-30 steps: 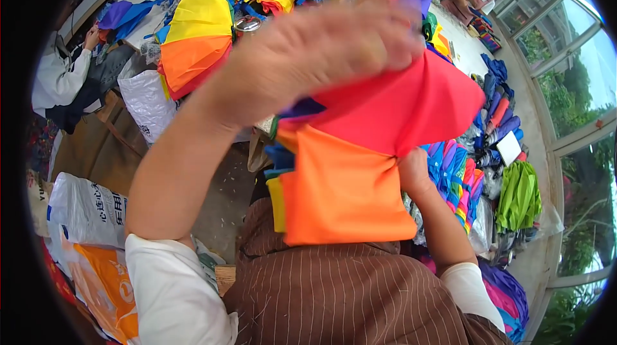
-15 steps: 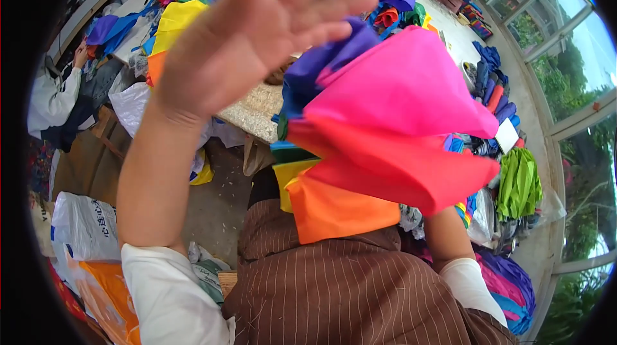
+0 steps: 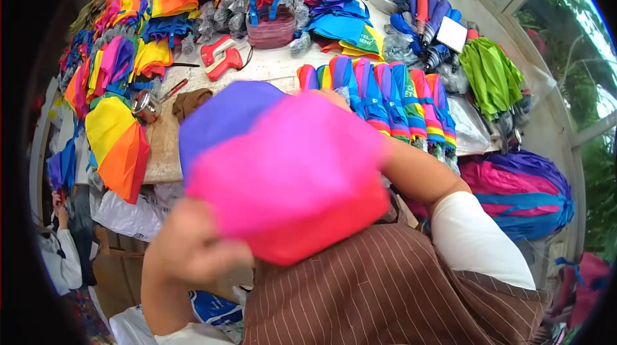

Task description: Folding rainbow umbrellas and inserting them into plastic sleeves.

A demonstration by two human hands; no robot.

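A loose multicoloured umbrella (image 3: 283, 165), with purple, pink and red panels showing, is held up in front of my brown striped apron (image 3: 385, 281). My right hand (image 3: 335, 98) reaches to its far side and holds it; the cloth covers most of those fingers. At the umbrella's lower left edge is my left hand (image 3: 200, 242), smeared by motion, so whether its fingers grip the cloth cannot be made out. Beyond, on the worktable (image 3: 289, 78), lies a row of rolled rainbow umbrellas (image 3: 379, 97).
A red-and-white hand tool (image 3: 222, 57), a screwdriver (image 3: 173, 90) and a brown cloth (image 3: 189, 104) lie on the table. A yellow-orange umbrella (image 3: 119, 142) hangs over its left edge. Green folded umbrellas (image 3: 491, 78) and a purple-pink bundle (image 3: 517, 194) are at right. Another person's arm (image 3: 64, 232) shows far left.
My left hand has come down from high above the table to the umbrella's lower left edge. The umbrella has turned and shifted left, and the view has swung right.
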